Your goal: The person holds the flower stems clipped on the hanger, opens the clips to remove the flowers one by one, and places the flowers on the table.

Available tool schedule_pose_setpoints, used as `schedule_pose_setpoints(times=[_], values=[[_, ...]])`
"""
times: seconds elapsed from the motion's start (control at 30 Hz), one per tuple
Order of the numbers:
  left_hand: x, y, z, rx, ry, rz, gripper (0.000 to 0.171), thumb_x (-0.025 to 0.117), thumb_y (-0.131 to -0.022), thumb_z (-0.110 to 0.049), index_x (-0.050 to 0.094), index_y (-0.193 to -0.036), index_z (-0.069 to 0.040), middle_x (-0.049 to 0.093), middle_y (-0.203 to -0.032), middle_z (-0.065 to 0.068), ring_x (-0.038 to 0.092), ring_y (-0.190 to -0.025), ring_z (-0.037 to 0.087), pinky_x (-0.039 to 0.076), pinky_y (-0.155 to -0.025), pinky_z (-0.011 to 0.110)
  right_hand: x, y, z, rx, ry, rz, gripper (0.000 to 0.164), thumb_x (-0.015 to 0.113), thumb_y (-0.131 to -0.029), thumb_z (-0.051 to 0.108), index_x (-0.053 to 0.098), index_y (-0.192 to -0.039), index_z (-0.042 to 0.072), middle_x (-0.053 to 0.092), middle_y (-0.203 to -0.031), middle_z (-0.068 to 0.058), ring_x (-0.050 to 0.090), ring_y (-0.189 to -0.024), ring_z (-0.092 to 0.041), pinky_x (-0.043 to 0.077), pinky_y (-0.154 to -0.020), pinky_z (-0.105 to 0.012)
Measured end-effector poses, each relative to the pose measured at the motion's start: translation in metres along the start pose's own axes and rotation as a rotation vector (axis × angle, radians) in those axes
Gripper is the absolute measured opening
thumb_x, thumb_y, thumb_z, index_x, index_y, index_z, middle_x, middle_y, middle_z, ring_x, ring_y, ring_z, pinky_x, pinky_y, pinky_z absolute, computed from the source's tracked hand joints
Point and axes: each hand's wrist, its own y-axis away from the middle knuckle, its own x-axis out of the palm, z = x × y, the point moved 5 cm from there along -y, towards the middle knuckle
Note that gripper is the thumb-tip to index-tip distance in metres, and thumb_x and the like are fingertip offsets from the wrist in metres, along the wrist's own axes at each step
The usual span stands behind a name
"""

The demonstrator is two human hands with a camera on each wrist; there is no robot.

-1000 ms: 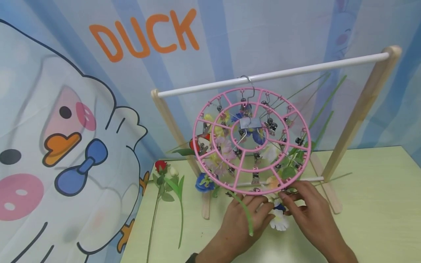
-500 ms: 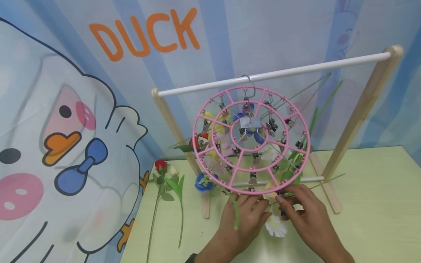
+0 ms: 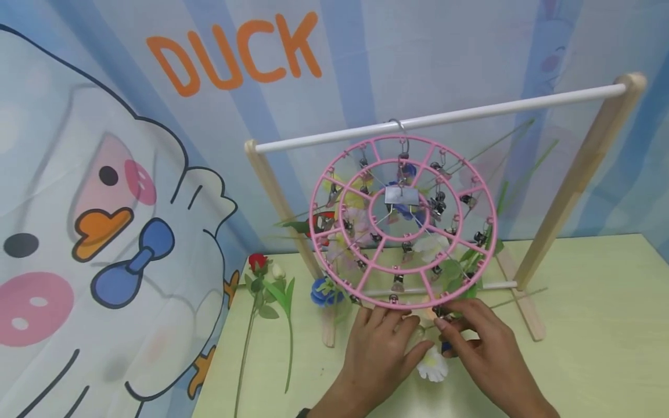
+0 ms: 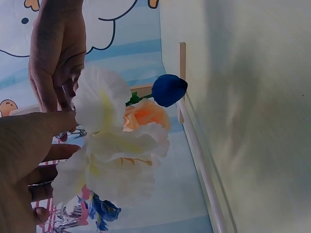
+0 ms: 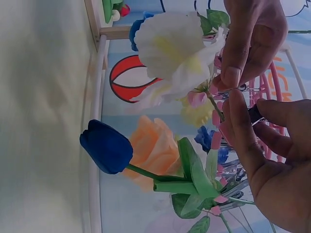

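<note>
A pink round clip hanger (image 3: 399,238) hangs from a white rod, with artificial flowers clipped around it. Below its front edge, my left hand (image 3: 378,345) pinches near the base of a white artificial flower (image 3: 432,366) with yellow petal centres. The petals fill the middle of the left wrist view and partly cover the fingertips. My right hand (image 3: 483,348), just to the right, pinches a small dark metal clip (image 5: 255,114) between thumb and finger, close to the flower's short stem (image 5: 215,104). A blue tulip (image 5: 108,148) and a peach rose (image 5: 153,150) hang beside the hands.
The white rod (image 3: 444,120) spans a wooden stand (image 3: 575,180). A red rose (image 3: 258,262) and a white bud (image 3: 279,271) lie on the pale green table at left. A blue flower (image 3: 326,292) hangs near the stand's left foot. A printed cloth stands behind.
The hanger has turned slightly, its front clips shifting left. Both hands and the white flower have moved a little left. The green stem that crossed the left hand no longer shows there.
</note>
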Motion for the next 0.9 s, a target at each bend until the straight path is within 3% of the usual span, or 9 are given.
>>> schedule_pose_setpoints(times=[0.33, 0.5, 0.63, 0.9], values=[[-0.001, 0.003, 0.002, -0.029, -0.005, -0.006, 0.029, 0.084, -0.087, -0.054, 0.077, -0.098, -0.028, 0.073, -0.106, -0.013, 0.059, -0.104, 0.01, 0.04, -0.085, 0.029, 0.008, 0.002, 0.008, -0.044, -0.072, 0.022, 0.028, 0.068, -0.103, 0.005, 0.068, -0.128, 0.017, 0.064, -0.12, 0.0, 0.071, -0.086, -0.005, 0.062, -0.06, -0.027], [-0.003, 0.004, 0.003, -0.033, -0.006, -0.016, 0.021, 0.083, -0.09, -0.049, 0.077, -0.096, -0.03, 0.073, -0.106, -0.014, 0.059, -0.104, 0.01, 0.04, -0.084, 0.028, 0.013, 0.003, 0.01, -0.013, -0.101, 0.049, 0.025, 0.067, -0.104, 0.008, 0.068, -0.128, 0.013, 0.065, -0.122, -0.003, 0.073, -0.087, -0.009, 0.063, -0.061, -0.027], [-0.005, 0.007, 0.004, -0.043, 0.006, -0.028, 0.019, 0.085, -0.089, -0.048, 0.077, -0.095, -0.031, 0.072, -0.101, -0.016, 0.057, -0.096, 0.008, 0.036, -0.078, 0.028, 0.014, 0.003, 0.01, 0.013, -0.09, 0.054, 0.025, 0.067, -0.105, 0.012, 0.068, -0.129, 0.016, 0.066, -0.122, -0.003, 0.073, -0.086, -0.007, 0.062, -0.06, -0.027], [-0.008, 0.012, 0.006, -0.071, 0.031, -0.041, 0.014, 0.086, -0.089, -0.04, 0.077, -0.091, -0.029, 0.073, -0.095, -0.018, 0.058, -0.096, 0.009, 0.035, -0.077, 0.028, 0.017, 0.004, 0.011, 0.04, -0.131, 0.087, 0.025, 0.065, -0.106, 0.013, 0.066, -0.131, 0.017, 0.066, -0.118, -0.005, 0.074, -0.081, -0.009, 0.061, -0.057, -0.029]])
